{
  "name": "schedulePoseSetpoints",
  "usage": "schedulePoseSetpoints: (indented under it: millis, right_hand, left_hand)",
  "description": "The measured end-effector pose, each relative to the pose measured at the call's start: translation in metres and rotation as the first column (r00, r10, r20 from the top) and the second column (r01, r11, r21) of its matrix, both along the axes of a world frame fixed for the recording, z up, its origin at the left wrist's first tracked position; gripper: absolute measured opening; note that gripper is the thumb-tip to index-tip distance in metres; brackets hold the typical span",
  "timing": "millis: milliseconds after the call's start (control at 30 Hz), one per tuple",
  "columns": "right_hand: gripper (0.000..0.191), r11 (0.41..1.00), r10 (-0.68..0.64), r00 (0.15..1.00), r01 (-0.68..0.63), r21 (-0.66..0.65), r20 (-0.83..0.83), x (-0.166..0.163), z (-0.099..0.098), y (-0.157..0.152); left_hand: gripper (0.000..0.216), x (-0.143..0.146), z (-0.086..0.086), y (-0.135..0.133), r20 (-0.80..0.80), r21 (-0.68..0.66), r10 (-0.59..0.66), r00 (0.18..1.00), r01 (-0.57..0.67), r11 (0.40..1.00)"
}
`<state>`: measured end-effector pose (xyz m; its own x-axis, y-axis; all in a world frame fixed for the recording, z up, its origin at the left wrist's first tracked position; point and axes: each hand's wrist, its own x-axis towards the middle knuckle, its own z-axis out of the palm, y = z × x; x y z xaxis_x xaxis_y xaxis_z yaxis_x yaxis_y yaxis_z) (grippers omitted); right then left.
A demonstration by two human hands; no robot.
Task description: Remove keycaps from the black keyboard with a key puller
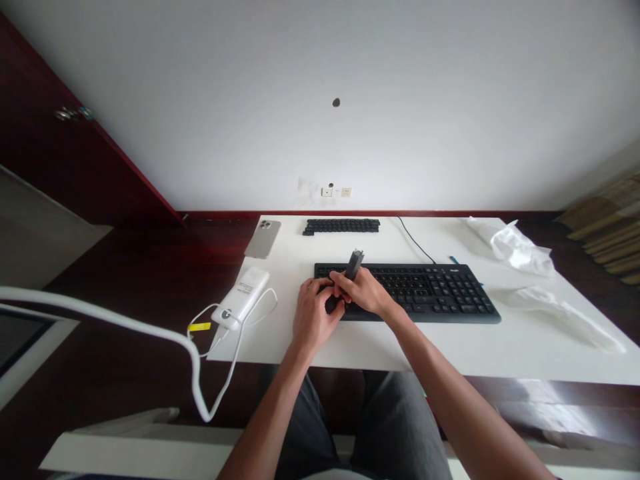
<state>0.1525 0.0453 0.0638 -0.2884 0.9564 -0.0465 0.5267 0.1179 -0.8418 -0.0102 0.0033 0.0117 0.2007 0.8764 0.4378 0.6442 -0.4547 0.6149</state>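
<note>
A black keyboard (440, 287) lies flat on the white table, its left end partly hidden by both hands. My right hand (365, 290) is closed around a dark grey stick-shaped tool (355, 265), held upright and slightly tilted, with small prongs at its top end. The tool's lower end is hidden behind the fingers. Beside it, my left hand (315, 313) rests on the keyboard's left end, fingers curled towards the right hand's fingertips. Whatever dark thing the left fingers press or pinch cannot be made out.
Loose black keycaps (343, 227) stand in rows at the table's back. To the left lie a phone (263, 240) and a white power bank (245, 293) with cables. Crumpled white plastic bags (515, 247) lie on the right. A thick white cable (125, 320) crosses the left foreground.
</note>
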Motion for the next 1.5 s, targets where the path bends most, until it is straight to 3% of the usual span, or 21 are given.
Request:
schedulePoseSetpoints:
  millis: [300,400,500,600,767,867,967,1100,1200,1300,1500]
  right_hand:
    - [0.051,0.994,0.11,0.989,-0.106,-0.04,0.099,0.0,0.014,0.004]
    - [0.053,1.0,0.017,0.99,-0.017,-0.006,0.143,-0.004,0.011,-0.002]
    - [0.053,0.995,-0.097,0.986,0.095,0.022,0.139,-0.007,0.005,-0.01]
    - [0.054,0.987,-0.161,0.985,0.16,0.014,0.066,-0.008,-0.002,-0.015]
    - [0.056,0.968,-0.251,0.962,0.249,-0.027,-0.106,-0.001,-0.018,-0.022]
    - [0.049,0.98,-0.199,0.968,0.199,-0.013,-0.152,0.006,-0.023,-0.024]
    - [0.04,0.998,-0.065,0.988,0.063,-0.021,-0.138,0.014,-0.022,-0.019]
    - [0.037,0.973,0.103,0.982,-0.133,-0.187,-0.158,0.017,-0.011,-0.004]
    - [0.035,0.956,0.15,0.979,-0.179,-0.232,-0.139,0.012,-0.002,0.002]
    - [0.034,0.974,0.127,0.986,-0.145,-0.173,-0.112,0.004,-0.001,0.0]
    - [0.038,0.988,-0.113,0.981,0.093,-0.125,-0.16,-0.002,-0.018,-0.015]
  left_hand:
    - [0.025,-0.008,-0.004,0.0,0.011,-0.009,-0.04,0.999,0.04,0.999]
    - [0.028,-0.008,-0.008,-0.009,-0.043,0.015,-0.035,0.998,0.035,0.999]
    - [0.047,-0.009,-0.014,-0.024,-0.132,0.024,-0.054,0.99,0.058,0.998]
    - [0.062,-0.01,-0.016,-0.035,-0.187,0.017,-0.073,0.98,0.078,0.997]
    - [0.062,-0.01,-0.013,-0.035,-0.218,-0.002,-0.111,0.97,0.113,0.994]
    - [0.062,-0.01,-0.013,-0.033,-0.207,-0.007,-0.114,0.972,0.115,0.993]
    - [0.059,-0.01,-0.014,-0.032,-0.166,-0.009,-0.099,0.981,0.099,0.995]
    - [0.053,-0.011,-0.016,-0.032,-0.106,-0.003,-0.084,0.991,0.084,0.996]
    - [0.051,-0.01,-0.017,-0.031,-0.091,-0.004,-0.081,0.993,0.081,0.997]
    - [0.049,-0.01,-0.017,-0.031,-0.091,-0.007,-0.081,0.993,0.081,0.997]
    - [0.055,-0.011,-0.014,-0.032,-0.159,-0.008,-0.11,0.981,0.111,0.994]
